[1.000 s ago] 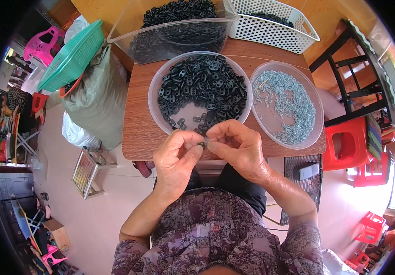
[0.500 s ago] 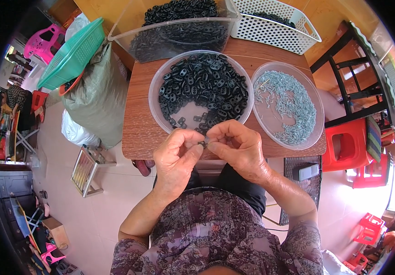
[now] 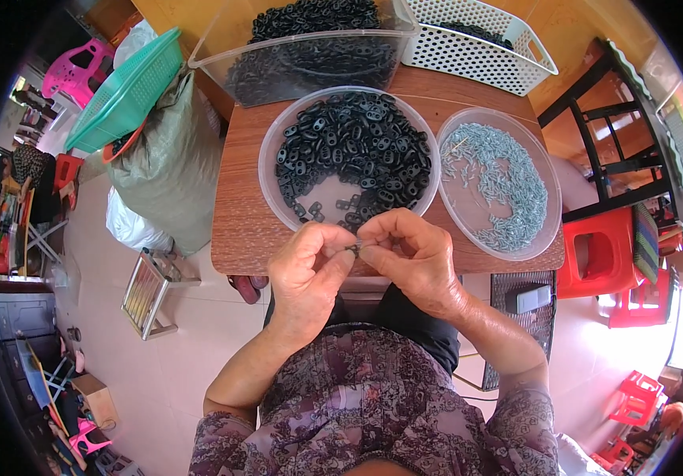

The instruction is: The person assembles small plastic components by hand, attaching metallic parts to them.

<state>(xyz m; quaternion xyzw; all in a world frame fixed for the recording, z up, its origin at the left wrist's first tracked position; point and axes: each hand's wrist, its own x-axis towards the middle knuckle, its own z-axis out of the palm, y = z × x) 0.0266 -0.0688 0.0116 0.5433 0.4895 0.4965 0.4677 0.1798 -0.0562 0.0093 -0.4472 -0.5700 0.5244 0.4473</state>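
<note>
Over the near edge of the table, my left hand (image 3: 307, 266) and my right hand (image 3: 414, 258) meet, thumbs and fingertips pinched together. A small dark piece (image 3: 353, 248) shows at the left fingertips; its shape is mostly hidden. Whatever the right fingertips pinch is too small to make out. Just beyond my hands stands a round clear tub (image 3: 270, 198) of black plastic pieces (image 3: 357, 147), many with two holes. To its right, an oval clear tray (image 3: 456, 202) holds many small silvery screws (image 3: 508, 186).
At the table's (image 3: 238, 182) back are a clear bin (image 3: 294, 71) of black pieces and a white perforated basket (image 3: 476, 65). Left stand a stuffed sack (image 3: 175, 166) with a green basket (image 3: 131, 95) and a metal rack (image 3: 151, 297). Red stools (image 3: 595, 254) stand at right.
My hands stay pinched together in nearly the same place. The fingertips have shifted very slightly, and the small dark piece shows a little more between them.
</note>
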